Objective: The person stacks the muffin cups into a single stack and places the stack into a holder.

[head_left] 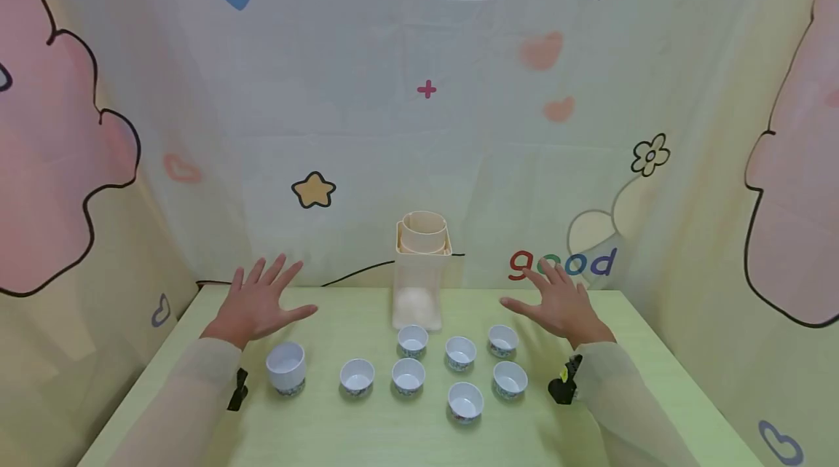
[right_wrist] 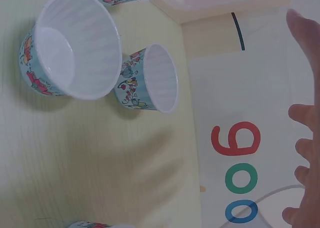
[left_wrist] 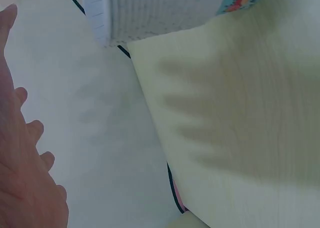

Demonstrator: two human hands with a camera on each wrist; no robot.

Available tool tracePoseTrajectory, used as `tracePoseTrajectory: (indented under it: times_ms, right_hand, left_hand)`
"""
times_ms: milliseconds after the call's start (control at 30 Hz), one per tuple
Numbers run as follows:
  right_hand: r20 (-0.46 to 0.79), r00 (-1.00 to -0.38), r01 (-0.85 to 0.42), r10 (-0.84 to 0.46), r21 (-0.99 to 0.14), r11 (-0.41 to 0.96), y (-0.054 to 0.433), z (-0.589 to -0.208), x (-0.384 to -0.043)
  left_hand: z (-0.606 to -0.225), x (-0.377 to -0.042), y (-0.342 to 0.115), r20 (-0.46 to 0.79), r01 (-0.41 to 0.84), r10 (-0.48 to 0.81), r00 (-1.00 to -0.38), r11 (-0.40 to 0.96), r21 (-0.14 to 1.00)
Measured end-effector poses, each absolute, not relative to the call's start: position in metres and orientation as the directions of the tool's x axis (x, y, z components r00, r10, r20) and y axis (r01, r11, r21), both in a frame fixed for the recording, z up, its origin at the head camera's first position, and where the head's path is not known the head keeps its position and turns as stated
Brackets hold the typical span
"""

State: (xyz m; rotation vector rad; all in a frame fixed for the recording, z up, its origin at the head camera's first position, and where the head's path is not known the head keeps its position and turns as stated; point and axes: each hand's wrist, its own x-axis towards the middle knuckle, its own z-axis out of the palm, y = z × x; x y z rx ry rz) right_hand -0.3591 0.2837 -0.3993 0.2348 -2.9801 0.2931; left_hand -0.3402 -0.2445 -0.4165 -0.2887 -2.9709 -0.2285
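Observation:
My left hand [head_left: 258, 304] hovers over the table's left side with fingers spread, holding nothing. Below it stands a taller white ribbed stack of nested paper baking cups [head_left: 286, 367], its ribbed side [left_wrist: 165, 13] close in the left wrist view. Spread and unoccupied too, my right hand [head_left: 560, 307] is raised on the right. Nearest to it are single baking cups, one at the back [head_left: 502, 340] and one in front [head_left: 510, 379]. In the right wrist view a cup [right_wrist: 135, 83] shows a light-blue printed outside and white inside.
Other upright cups stand mid-table, including a left one [head_left: 357, 377] and a front one [head_left: 465, 402]. Behind them rises a pale pink plastic holder [head_left: 417, 292] with a round piece [head_left: 424, 232] on top. A printed curtain [head_left: 367, 124] encloses the table [head_left: 367, 438].

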Motion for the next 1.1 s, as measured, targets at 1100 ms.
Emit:
tracePoseTrajectory:
  times_ms: [1100]
  right_hand:
    - [0.23,-0.959,-0.228,-0.167,-0.272,0.935,0.305,-0.419,-0.322]
  left_hand:
    - [-0.432,-0.305,-0.246,0.278,0.29,0.244,-0.929,0.947,0.141]
